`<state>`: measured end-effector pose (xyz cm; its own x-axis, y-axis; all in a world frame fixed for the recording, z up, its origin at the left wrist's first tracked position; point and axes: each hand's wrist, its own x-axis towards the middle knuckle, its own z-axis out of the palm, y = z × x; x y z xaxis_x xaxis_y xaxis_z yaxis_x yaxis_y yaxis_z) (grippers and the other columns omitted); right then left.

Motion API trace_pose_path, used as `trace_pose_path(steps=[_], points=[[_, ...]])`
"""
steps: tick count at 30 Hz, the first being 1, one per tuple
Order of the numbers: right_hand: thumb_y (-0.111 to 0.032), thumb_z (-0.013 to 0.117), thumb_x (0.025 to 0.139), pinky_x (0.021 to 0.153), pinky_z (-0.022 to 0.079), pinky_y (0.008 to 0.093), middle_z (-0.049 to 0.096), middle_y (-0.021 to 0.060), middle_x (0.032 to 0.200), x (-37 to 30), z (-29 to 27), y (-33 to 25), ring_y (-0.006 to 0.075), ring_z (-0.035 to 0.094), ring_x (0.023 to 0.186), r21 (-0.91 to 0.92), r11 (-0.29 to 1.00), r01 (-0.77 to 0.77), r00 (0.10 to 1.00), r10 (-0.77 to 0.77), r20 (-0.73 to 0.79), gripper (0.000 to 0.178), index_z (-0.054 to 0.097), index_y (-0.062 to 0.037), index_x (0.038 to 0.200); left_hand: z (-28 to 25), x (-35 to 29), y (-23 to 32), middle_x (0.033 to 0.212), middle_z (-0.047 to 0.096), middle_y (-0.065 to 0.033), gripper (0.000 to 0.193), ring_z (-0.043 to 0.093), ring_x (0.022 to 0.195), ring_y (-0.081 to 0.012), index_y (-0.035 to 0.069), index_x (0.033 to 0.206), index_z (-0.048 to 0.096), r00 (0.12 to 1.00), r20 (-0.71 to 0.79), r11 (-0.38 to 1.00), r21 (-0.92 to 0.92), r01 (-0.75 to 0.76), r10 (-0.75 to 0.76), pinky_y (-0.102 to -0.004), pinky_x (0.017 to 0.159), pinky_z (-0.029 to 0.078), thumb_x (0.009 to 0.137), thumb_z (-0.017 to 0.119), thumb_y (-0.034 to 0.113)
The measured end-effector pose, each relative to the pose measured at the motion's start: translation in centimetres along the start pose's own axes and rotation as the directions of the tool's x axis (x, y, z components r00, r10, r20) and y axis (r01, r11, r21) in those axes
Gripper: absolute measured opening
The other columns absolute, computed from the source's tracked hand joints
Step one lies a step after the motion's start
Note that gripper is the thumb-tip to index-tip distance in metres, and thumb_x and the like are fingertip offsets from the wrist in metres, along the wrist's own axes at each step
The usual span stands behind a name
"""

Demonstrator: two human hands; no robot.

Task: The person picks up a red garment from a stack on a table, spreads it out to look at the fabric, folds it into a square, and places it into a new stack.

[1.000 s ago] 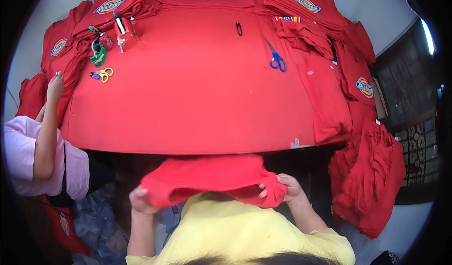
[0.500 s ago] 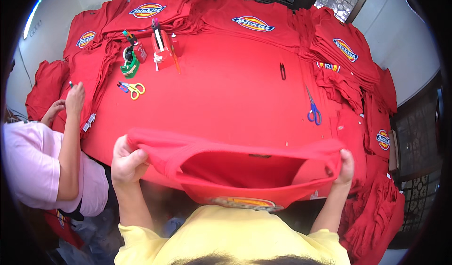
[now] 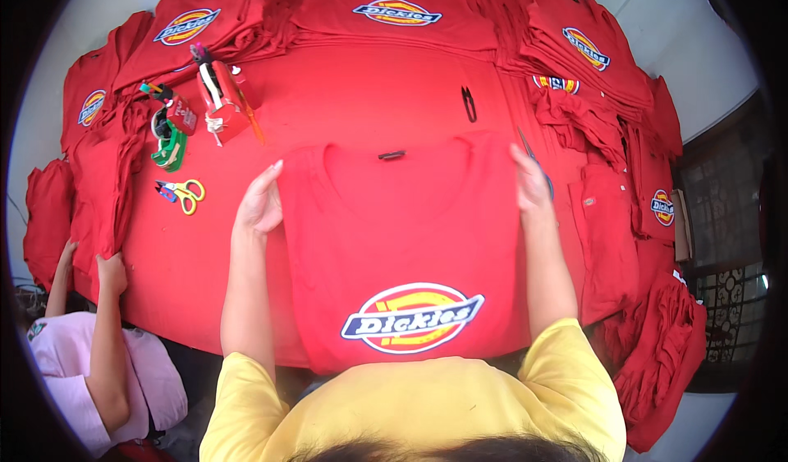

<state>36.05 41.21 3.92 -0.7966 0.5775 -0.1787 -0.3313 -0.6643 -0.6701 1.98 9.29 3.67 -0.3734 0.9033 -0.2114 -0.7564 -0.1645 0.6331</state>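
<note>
A red T-shirt [image 3: 402,236] lies spread on the table in front of me, neckline at the far side, with a round yellow, red and blue printed emblem [image 3: 412,317] near my body. Its sleeves do not show at the sides. My left hand [image 3: 263,199] rests against the shirt's left edge, fingers stretched out and pointing away from me. Along the opposite edge, my right hand [image 3: 533,181] is placed likewise, its fingers extended. Part of each hand's fingers is hidden at the fabric. Blue-handled scissors [image 3: 548,185] are partly covered behind my right hand.
Black thread snips [image 3: 469,104] lie beyond the shirt. Yellow-handled scissors [image 3: 190,197], a green tape dispenser [image 3: 169,148] and a red pen holder [image 3: 226,105] stand left. Stacks of red shirts [image 3: 402,39] line the table. At left, a co-worker in pink [image 3: 107,363] handles red fabric.
The shirt, held up by both hands with its neck opening gaping, now lies flat on the table. My hands have moved farther forward and inward, fingers straightened. The co-worker's hands have moved down.
</note>
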Motion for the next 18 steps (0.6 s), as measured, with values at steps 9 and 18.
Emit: trace_pose_path(steps=[9, 18], points=[[-0.038, 0.041, 0.098, 0.104, 0.038, 0.0451, 0.047, 0.0259, 0.133, 2.2, -3.0, 3.0, 0.0349, 0.047, 0.124, 0.035, 0.969, -0.246, 0.969, 0.246, 0.011, 0.057, 0.040, 0.0082, 0.131, 0.6, 2.3, -2.0, 0.128, 0.054, -0.0149, 0.044, 0.053, 0.118, -0.0274, 0.001, 0.129, 0.045, 0.957, -0.104, 0.963, -0.017, 0.270, -0.271, -0.0423, 0.099, 0.045, 0.093, 0.051, 0.025], [-0.026, 0.044, 0.093, 0.095, 0.046, 0.0448, 0.060, 0.0222, 0.116, 9.6, -4.6, -1.2, 0.0343, 0.058, 0.108, 0.063, 0.982, -0.177, 0.949, 0.187, -0.253, 0.042, 0.052, 0.0080, 0.117, -3.8, 9.7, 2.1, 0.110, 0.063, -0.0178, 0.032, 0.062, 0.101, -0.0314, -0.001, 0.114, 0.054, 0.952, -0.220, 0.977, -0.068, 0.203, -0.213, -0.0464, 0.091, 0.050, 0.090, 0.051, 0.020]])
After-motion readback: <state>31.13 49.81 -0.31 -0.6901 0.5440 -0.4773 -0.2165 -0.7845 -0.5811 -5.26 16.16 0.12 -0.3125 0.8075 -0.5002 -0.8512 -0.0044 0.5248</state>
